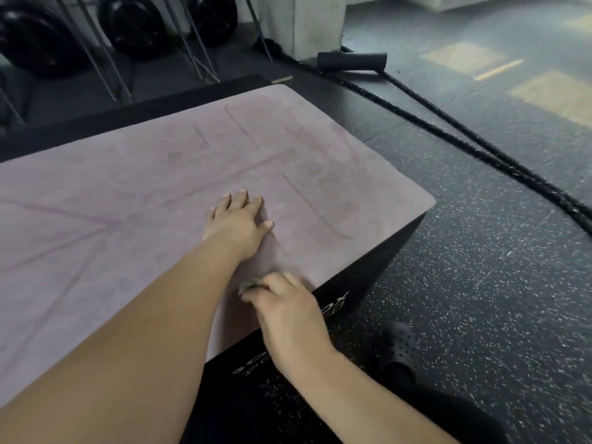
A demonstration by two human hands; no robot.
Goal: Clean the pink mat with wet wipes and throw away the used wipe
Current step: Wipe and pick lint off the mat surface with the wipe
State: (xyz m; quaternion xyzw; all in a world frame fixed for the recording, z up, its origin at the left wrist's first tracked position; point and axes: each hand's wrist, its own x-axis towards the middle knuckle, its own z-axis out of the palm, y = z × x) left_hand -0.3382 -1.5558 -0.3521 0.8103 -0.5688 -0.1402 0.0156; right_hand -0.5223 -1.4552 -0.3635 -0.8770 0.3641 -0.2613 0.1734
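Pink rectangular rubber mat (pixel 128 193), faint line markings: spread flat over a black block worktop (pixel 362 277) with white lettering on its side.
Left hand (pixel 238 225): palm down on the mat near its right end, fingers straight and spread, holding nothing.
Right hand (pixel 285 306): at the mat's near edge, fingers curled round a crumpled grey wet wipe (pixel 247 286) that touches the mat; this part is blurred.
Thick black ropes (pixel 448 133): on the speckled black rubber floor (pixel 480 283), right of the mat.
Black foam cylinder (pixel 351 61): beyond the mat's far corner.

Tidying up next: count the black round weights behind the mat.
3 black round weights along the top edge: far left, middle, right of it. Others may be cut off.
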